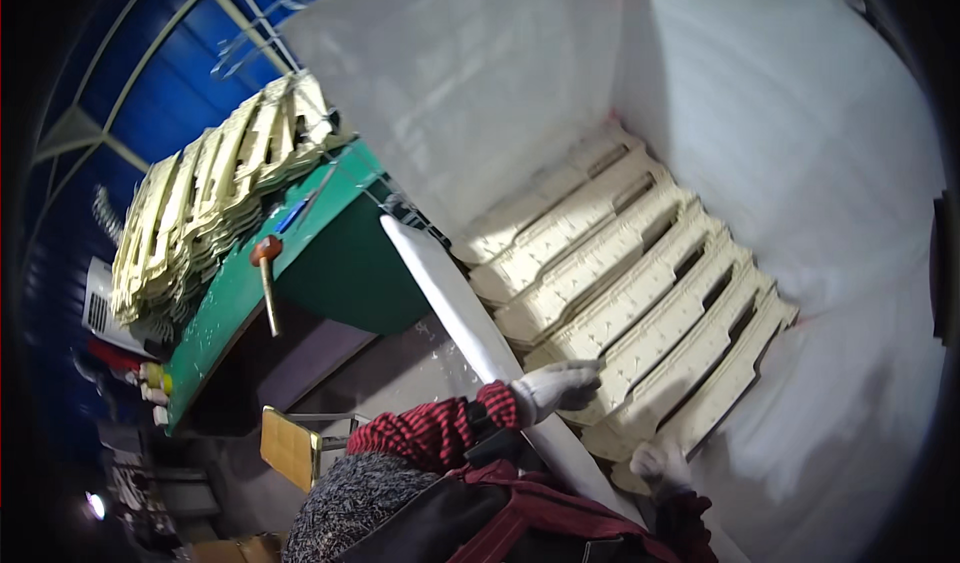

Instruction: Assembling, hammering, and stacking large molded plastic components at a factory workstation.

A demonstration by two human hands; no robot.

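Cream-coloured slotted plastic panels (pixel 640 358) lie side by side in an overlapping row inside a large bin with a white liner (pixel 800 193). My left hand (pixel 560 388), in a pale glove, reaches over the bin's near edge. Its fingers are stretched out and lie over the panels close to their left ends. My right hand (pixel 660 463), also gloved, is at the near end of the row, beside the closest panel. Its fingers look short and blurred, so their grip is unclear.
Left of the bin stands a green-topped table (pixel 220 308) with a tall pile of similar cream panels (pixel 215 193). A round-headed mallet (pixel 267 263) and a blue-handled tool (pixel 293 215) rest on it. A stool with a yellowish seat (pixel 290 448) is below. The bin's white padded rim (pixel 450 308) separates them.
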